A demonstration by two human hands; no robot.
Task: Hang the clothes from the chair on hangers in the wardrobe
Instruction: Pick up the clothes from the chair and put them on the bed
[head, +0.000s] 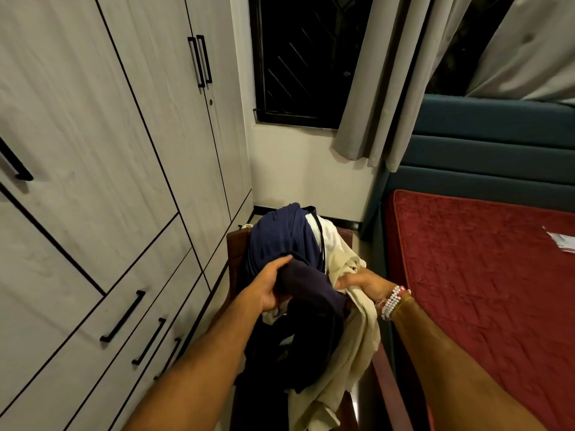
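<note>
A pile of clothes lies on a dark wooden chair (238, 244) between the wardrobe and the bed. On top is a navy garment (280, 241), with a cream garment (345, 346) beside and under it. My left hand (272, 286) grips a dark navy fold at the front of the pile. My right hand (362, 283), with bead bracelets on the wrist, clutches the cream cloth and the navy fabric together. The pale wardrobe (109, 150) on the left has all its doors closed. No hangers are in sight.
Black handles (200, 60) mark the wardrobe doors, and drawers (124, 315) sit below. A bed with a red cover (485, 275) and blue headboard (497, 144) fills the right. A dark window (298, 57) with grey curtains (389, 88) is behind the chair.
</note>
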